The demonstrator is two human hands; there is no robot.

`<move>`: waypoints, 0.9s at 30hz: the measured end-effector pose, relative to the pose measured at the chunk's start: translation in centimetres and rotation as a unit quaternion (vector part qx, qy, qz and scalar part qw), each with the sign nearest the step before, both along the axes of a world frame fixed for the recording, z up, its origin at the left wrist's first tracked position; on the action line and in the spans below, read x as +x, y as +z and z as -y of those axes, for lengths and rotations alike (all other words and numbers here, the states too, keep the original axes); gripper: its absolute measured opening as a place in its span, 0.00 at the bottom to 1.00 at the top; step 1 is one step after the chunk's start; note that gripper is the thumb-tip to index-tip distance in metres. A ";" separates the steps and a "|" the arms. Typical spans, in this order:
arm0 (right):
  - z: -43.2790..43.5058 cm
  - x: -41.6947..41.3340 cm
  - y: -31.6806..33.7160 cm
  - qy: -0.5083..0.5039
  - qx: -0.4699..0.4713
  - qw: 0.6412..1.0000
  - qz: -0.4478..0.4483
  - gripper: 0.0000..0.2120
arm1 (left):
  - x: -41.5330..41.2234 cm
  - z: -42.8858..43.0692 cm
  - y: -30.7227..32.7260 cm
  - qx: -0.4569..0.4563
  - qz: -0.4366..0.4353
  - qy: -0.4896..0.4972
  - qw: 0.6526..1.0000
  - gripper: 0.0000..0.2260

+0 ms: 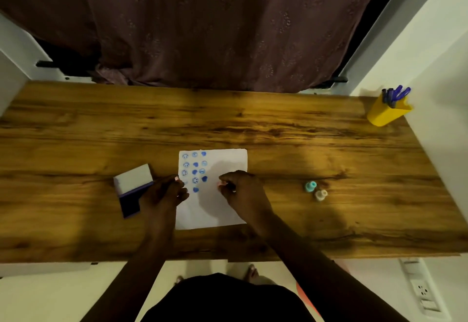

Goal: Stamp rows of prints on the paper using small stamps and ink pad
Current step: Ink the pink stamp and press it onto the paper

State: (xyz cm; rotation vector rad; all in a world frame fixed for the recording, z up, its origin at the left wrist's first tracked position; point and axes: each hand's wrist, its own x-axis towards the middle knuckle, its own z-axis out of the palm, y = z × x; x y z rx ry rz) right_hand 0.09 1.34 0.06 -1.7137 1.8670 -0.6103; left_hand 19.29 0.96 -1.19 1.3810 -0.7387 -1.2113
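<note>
The paper [228, 159] lies in the middle of the surface [253, 124], with three columns of blue prints [195, 171] down its left part. Just right of them the right hand [240, 190] has its fingers clamped on a small pink stamp [222, 183]. The left hand [164, 195] rests at the sheet's left edge with its fingers curled; I cannot tell whether they hold anything. The open ink pad [133, 178] sits just beside it. For a clean print, line up with the short column, press straight down and lift without sliding.
</note>
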 end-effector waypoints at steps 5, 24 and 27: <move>1.4 2.0 -0.5 0.054 0.030 0.998 -0.010 0.16 | 0.8 -0.2 0.3 -0.012 0.018 0.004 1.000 0.07; 1.9 3.8 -2.1 0.097 0.043 0.988 -0.108 0.18 | 1.2 -0.3 -0.3 -0.001 0.001 -0.011 1.000 0.06; 2.1 3.7 -2.0 0.086 0.044 0.991 -0.094 0.18 | 1.0 -0.3 -0.3 0.001 0.002 -0.016 1.000 0.04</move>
